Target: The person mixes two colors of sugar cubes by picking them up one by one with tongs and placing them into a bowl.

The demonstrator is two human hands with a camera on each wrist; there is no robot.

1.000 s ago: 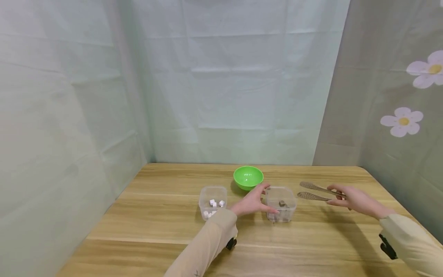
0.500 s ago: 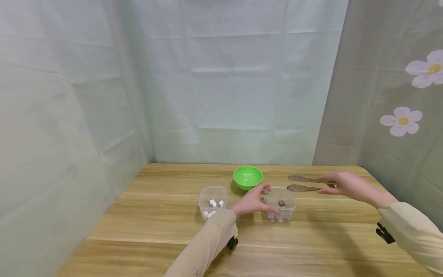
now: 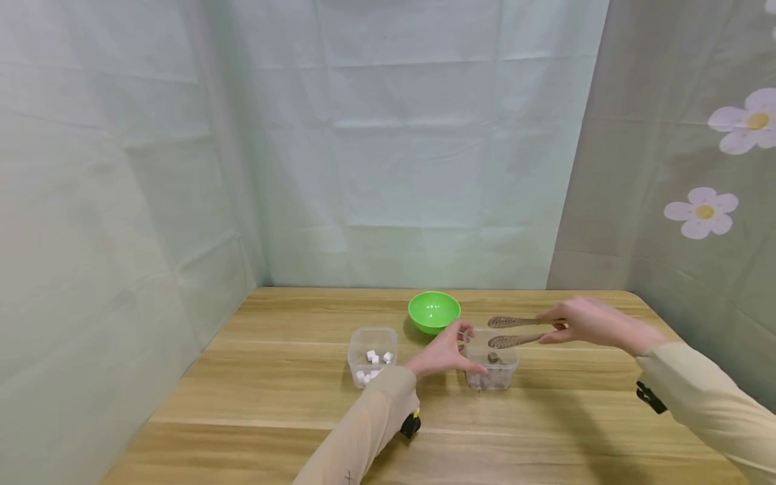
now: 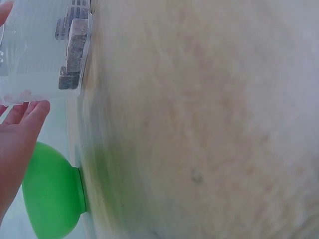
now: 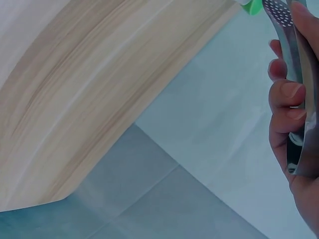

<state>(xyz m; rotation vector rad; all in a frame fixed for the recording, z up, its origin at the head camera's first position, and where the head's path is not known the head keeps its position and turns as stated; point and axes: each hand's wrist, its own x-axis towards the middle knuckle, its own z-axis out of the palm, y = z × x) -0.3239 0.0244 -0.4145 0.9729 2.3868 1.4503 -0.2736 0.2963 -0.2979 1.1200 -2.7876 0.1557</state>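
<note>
With thumb and fingers spread across its left side, my left hand [image 3: 445, 351] holds a clear plastic container [image 3: 508, 374]. Inside it lie several dark brown cubes [image 4: 75, 47], stacked low near the bottom. My right hand [image 3: 591, 322] grips metal tongs [image 3: 515, 341] with perforated, flat oval ends. The tongs' two arms are apart, their ends above the container with nothing between them. In the right wrist view, curled fingers [image 5: 286, 99] wrap the tongs' handle.
A second clear container [image 3: 358, 343] with several white cubes [image 3: 372, 355] stands left of my left hand. Behind the two containers sits a green bowl [image 3: 434, 311], close to my left fingers. Fabric curtains [image 3: 412, 168] hang around the wooden table [image 3: 267, 377].
My right hand has moved left and up with the tongs, bringing their ends from beside the container to above it. My left hand and the container have stayed in place.
</note>
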